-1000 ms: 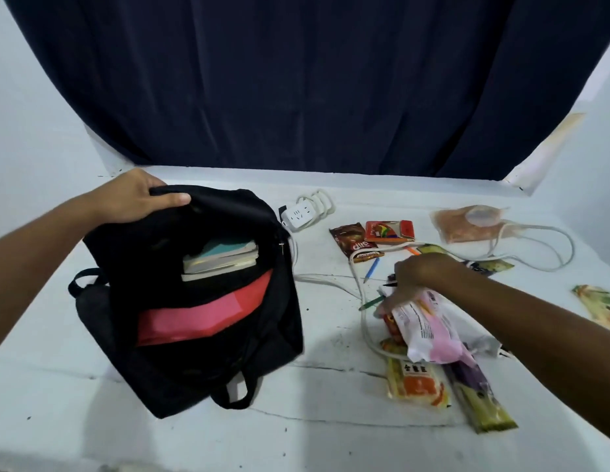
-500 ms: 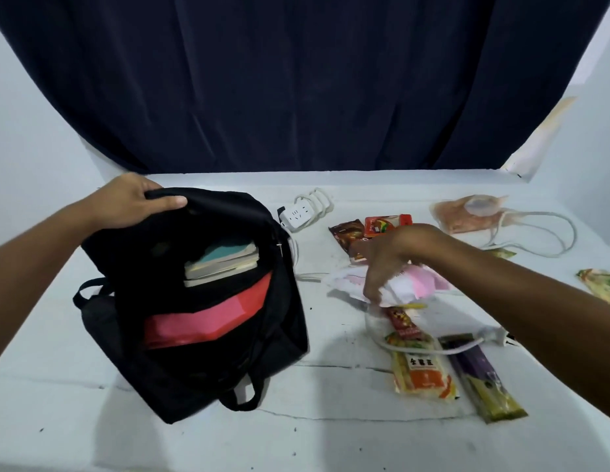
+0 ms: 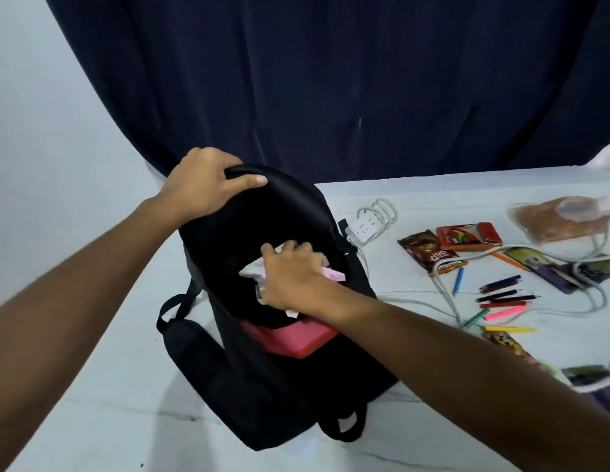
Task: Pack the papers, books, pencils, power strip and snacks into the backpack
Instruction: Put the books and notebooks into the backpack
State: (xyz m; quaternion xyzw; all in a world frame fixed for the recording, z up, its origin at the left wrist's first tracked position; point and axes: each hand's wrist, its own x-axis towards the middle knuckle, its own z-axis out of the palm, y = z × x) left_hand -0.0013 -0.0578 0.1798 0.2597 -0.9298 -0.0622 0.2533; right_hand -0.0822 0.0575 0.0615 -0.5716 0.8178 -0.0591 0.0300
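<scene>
Packing is partway done, judging by how things lie. The black backpack [image 3: 262, 369] stands open on the white table [image 3: 92, 386], and a red book or folder [image 3: 293, 338] already sits inside, its edge showing at the front of the opening. The left hand [image 3: 201, 185] grips the top rim of the bag, fingers curled over it, holding the mouth wide. The right hand [image 3: 290, 277] reaches into the opening with its fingers closed on a pink-and-white snack packet [image 3: 332, 274], which is about half inside.

Much is left on the table to the right of the bag. The white power strip [image 3: 363, 229] lies just beside the backpack with its cable [image 3: 446, 294] looping across the table among the other things. A scatter of coloured pencils [image 3: 501, 303] lies near the middle of that loop. Several snacks remain: a brown chocolate wrapper [image 3: 422, 247], a red packet [image 3: 467, 236], a clear bag of something orange [image 3: 562, 219], and a few more wrappers at the right edge, partly blurred. No loose papers show outside the bag.

The cable is the likely nuisance: it crosses over or beside the pencils and some wrappers, so lifting the strip may drag them. A dark curtain [image 3: 330, 80] hangs behind the table.
</scene>
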